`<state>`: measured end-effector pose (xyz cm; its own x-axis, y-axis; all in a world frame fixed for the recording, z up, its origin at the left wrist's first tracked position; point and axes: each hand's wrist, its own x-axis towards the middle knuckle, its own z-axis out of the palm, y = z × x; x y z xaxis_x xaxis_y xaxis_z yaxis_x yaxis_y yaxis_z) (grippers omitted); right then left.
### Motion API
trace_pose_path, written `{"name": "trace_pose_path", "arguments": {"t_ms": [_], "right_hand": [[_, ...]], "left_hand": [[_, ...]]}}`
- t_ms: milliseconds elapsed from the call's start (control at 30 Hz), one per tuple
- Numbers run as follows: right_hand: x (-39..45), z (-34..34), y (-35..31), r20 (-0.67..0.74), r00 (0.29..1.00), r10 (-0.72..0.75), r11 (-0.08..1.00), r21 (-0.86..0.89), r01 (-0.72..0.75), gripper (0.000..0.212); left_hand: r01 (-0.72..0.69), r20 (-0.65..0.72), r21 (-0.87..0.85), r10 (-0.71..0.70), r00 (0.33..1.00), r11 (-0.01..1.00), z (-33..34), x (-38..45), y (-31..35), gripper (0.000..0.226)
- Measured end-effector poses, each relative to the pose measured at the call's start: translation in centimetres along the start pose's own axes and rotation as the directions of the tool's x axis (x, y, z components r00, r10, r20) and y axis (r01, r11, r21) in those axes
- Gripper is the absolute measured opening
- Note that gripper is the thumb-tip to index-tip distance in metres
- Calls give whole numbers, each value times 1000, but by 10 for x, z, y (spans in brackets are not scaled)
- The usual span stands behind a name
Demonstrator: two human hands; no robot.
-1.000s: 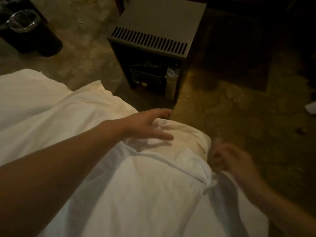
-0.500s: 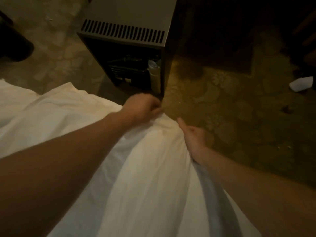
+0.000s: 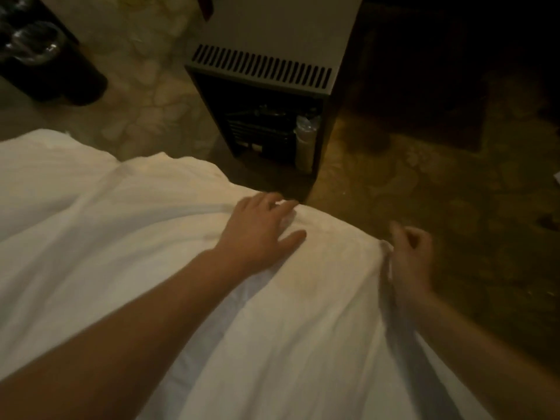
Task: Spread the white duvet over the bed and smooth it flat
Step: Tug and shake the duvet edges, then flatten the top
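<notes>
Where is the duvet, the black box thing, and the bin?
white duvet [image 3: 151, 237], head view, on its flat top.
dark cabinet [image 3: 272, 34], head view, on its top panel.
black bin [image 3: 54, 74], head view, on its side.

Single head view – looks forward and down, close over the bed corner [image 3: 318, 225]

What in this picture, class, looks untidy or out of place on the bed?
The white duvet is not flat: folds run across it and its corner bunches under the left hand, while the right hand pinches its edge.

Dim warm light, deep shadows at right, slight motion blur.
</notes>
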<state>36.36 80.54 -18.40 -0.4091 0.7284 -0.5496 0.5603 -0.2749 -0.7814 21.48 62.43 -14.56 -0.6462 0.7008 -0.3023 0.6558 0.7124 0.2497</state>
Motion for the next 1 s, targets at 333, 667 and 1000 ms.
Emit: {"name": "trace_pose_path", "arguments": {"t_ms": [333, 667, 1000], "right_hand": [[-13, 2, 25, 394, 896, -205, 170, -887, 429, 71], [-196, 124, 68, 844, 259, -469, -114, -349, 930, 53], [-272, 96, 91, 629, 427, -649, 30, -540, 841, 59]], "left_hand": [[452, -129, 426, -441, 888, 784, -26, -87, -130, 65], [301, -29, 351, -311, 950, 887, 24, -262, -172, 59], [286, -438, 33, -243, 865, 958, 38, -309, -67, 51]]}}
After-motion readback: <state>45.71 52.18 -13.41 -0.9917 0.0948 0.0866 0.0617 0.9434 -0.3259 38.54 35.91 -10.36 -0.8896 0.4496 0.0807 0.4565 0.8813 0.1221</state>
